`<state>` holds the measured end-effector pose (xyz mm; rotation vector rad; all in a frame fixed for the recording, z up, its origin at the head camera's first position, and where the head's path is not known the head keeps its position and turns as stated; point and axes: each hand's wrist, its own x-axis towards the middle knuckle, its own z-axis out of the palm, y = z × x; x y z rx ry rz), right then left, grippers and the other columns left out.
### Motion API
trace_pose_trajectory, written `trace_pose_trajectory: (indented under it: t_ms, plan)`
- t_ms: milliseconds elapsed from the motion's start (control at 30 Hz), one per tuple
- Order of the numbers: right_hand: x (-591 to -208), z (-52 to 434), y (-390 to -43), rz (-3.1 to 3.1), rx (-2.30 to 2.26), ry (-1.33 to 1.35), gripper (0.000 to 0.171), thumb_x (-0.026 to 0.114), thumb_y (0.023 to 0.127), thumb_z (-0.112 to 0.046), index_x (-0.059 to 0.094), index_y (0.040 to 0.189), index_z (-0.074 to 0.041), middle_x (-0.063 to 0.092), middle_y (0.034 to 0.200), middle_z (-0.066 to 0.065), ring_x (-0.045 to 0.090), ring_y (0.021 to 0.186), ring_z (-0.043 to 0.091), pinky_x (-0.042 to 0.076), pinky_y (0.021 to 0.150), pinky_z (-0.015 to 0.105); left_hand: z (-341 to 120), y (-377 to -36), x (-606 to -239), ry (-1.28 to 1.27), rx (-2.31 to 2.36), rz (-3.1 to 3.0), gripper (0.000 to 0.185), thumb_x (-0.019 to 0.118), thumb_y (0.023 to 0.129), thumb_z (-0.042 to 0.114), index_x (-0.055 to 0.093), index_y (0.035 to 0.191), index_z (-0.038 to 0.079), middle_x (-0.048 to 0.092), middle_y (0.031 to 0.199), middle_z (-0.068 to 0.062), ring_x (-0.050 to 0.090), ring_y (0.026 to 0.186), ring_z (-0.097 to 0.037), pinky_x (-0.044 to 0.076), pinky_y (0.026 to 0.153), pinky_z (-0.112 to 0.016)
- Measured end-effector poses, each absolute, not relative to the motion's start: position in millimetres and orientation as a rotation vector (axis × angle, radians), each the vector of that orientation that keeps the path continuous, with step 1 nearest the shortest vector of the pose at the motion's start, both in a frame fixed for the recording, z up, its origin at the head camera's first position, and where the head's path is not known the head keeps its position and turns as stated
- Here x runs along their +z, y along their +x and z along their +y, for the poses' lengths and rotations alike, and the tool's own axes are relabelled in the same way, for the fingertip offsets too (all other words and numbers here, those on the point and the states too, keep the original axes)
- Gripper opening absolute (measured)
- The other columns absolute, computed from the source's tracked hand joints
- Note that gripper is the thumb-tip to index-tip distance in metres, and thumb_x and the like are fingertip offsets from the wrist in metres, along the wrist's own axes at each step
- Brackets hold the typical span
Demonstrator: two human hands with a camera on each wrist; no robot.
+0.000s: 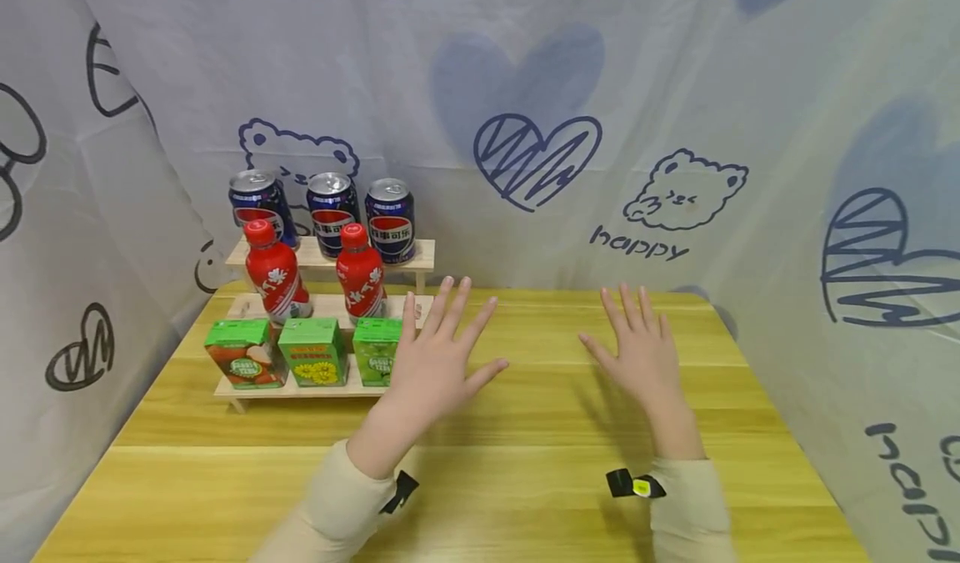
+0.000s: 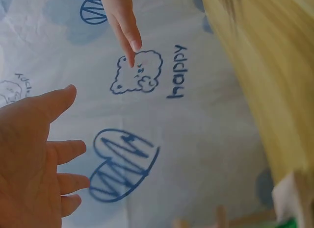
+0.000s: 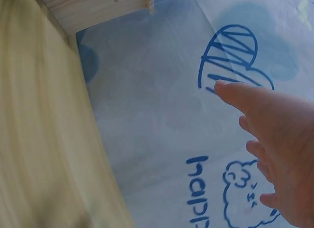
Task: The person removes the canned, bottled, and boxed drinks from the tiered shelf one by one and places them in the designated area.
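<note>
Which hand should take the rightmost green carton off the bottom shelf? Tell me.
Left, probably. The left hand hovers open right beside the rightmost green carton, while the right hand is farther away across the table.

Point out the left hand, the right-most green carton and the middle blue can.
left hand [image 1: 435, 363], head view, on the back of the hand.
right-most green carton [image 1: 372, 354], head view, on its front face beside the left hand.
middle blue can [image 1: 332, 213], head view, on its label.

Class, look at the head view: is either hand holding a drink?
No: the left hand and right hand are spread open above the wooden table, holding nothing.
</note>
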<state>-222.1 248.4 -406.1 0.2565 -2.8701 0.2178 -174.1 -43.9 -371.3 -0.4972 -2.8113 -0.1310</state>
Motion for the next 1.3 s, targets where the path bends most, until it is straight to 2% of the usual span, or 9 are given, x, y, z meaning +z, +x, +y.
trace_pose_trajectory:
  t_ms: [67, 300, 500, 667, 967, 1133, 1300]
  plan:
    - [-399.4, 246.4, -223.3, -2.871, 0.202, 0.266, 0.079, 0.041, 0.096, -0.063, 0.012, 0.158, -0.022, 0.008, 0.166, 0.011, 0.003, 0.153, 0.037, 0.006, 0.121, 0.063, -53.7, -170.2, -364.6, -0.499, -0.124, -2.8, 0.078, 0.039, 0.092, 0.072, 0.016, 0.157, 0.035, 0.003, 0.166, -0.003, -0.003, 0.155, -0.025, -0.007, 0.122, -0.061]
    - [-376.0, 233.0, -230.6, -2.844, 0.164, 0.313, 0.079, 0.038, 0.096, -0.065, 0.009, 0.158, -0.027, 0.002, 0.166, 0.005, -0.001, 0.154, 0.032, 0.004, 0.123, 0.06, -94.1, -156.5, -344.8, -0.455, -0.107, -2.708, 0.079, 0.048, 0.091, 0.068, 0.021, 0.156, 0.033, 0.008, 0.166, -0.005, 0.0, 0.155, -0.027, 0.0, 0.122, -0.064]
    - [-358.1, 217.6, -235.0, -2.831, 0.138, 0.368, 0.079, 0.037, 0.096, -0.066, 0.007, 0.158, -0.029, 0.0, 0.166, 0.002, -0.002, 0.154, 0.029, 0.004, 0.124, 0.057, -130.2, -144.0, -336.7, -0.361, -0.125, -2.736, 0.08, 0.049, 0.091, 0.065, 0.018, 0.157, 0.033, 0.009, 0.166, -0.007, 0.0, 0.154, -0.029, -0.008, 0.121, -0.064]
    - [-345.1, 202.8, -239.4, -2.811, 0.115, 0.421, 0.078, 0.04, 0.096, -0.063, 0.009, 0.158, -0.027, 0.005, 0.166, 0.005, 0.002, 0.154, 0.031, 0.004, 0.124, 0.057, -159.9, -133.9, -336.3, -0.277, -0.121, -2.736, 0.08, 0.051, 0.092, 0.062, 0.018, 0.157, 0.031, 0.01, 0.166, -0.01, 0.001, 0.154, -0.031, -0.009, 0.12, -0.064]
    - [-333.1, 173.4, -250.1, -2.807, 0.142, 0.503, 0.079, 0.04, 0.096, -0.065, 0.008, 0.158, -0.028, -0.001, 0.166, 0.0, -0.001, 0.154, 0.028, 0.002, 0.125, 0.054, -211.6, -118.7, -343.9, -0.071, -0.162, -2.778, 0.079, 0.048, 0.095, 0.06, 0.012, 0.158, 0.029, -0.002, 0.166, -0.01, -0.013, 0.153, -0.029, -0.015, 0.116, -0.068]
    - [-331.3, 160.6, -257.3, -2.808, 0.147, 0.528, 0.079, 0.04, 0.096, -0.064, 0.008, 0.158, -0.028, -0.002, 0.166, -0.001, -0.004, 0.154, 0.025, 0.002, 0.125, 0.054, -237.0, -116.3, -350.4, 0.024, -0.179, -2.8, 0.079, 0.045, 0.095, 0.061, 0.013, 0.158, 0.026, -0.005, 0.165, -0.011, -0.012, 0.152, -0.032, -0.017, 0.115, -0.068]
    - [-328.9, 148.9, -263.4, -2.831, 0.166, 0.557, 0.08, 0.04, 0.096, -0.064, 0.007, 0.158, -0.027, -0.006, 0.165, -0.002, -0.006, 0.154, 0.024, 0.0, 0.125, 0.052, -260.7, -114.4, -359.8, 0.088, -0.203, -2.853, 0.081, 0.041, 0.096, 0.063, 0.009, 0.158, 0.024, -0.01, 0.164, -0.013, -0.019, 0.151, -0.033, -0.022, 0.113, -0.067]
